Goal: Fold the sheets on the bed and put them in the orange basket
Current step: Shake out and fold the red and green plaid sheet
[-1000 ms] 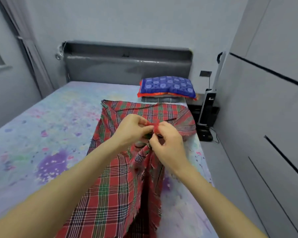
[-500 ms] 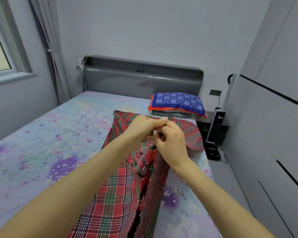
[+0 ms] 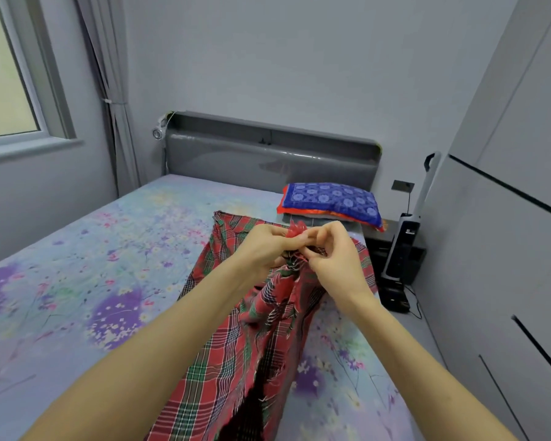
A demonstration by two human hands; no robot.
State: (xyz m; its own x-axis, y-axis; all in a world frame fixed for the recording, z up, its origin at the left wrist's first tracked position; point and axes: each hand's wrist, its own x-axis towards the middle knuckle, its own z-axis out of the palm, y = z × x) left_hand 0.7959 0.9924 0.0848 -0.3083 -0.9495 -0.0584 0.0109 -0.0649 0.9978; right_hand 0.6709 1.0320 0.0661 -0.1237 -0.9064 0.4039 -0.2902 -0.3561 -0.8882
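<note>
Over the right side of the bed [image 3: 77,281], toward the headboard [image 3: 268,157]: left grip [image 3: 261,249] and right grip [image 3: 334,259] raised and pressed together, fingertips facing. Both clamped on a bunched edge of the red plaid sheet [image 3: 223,361], fingers curled, a frayed red tuft poking up between the thumbs. Probably matching two corners before a fold; a judgement, not certain.

Sheet hanging down from the pinch, then trailing toward the viewer along the bed's right half. Long axis head-to-foot, roughly in line with the forearms. Far end spread flat beyond the grips, just short of the blue pillow [image 3: 331,198]. Bulk of cloth below and nearer than the grips, so any lift or spread likely to work up and outward from this one shared point. Neither grip clearly nearer to the cloth; right one closer to the bed's edge.

Hard to make out: which corners held, and how many layers in the pinch, all buried under fingers. Near end of sheet cut off at bottom of view. Dark gap in the folds low down, unreadable. No orange basket anywhere in view, direction unknown. Folding barely begun, by the look of it.
</note>
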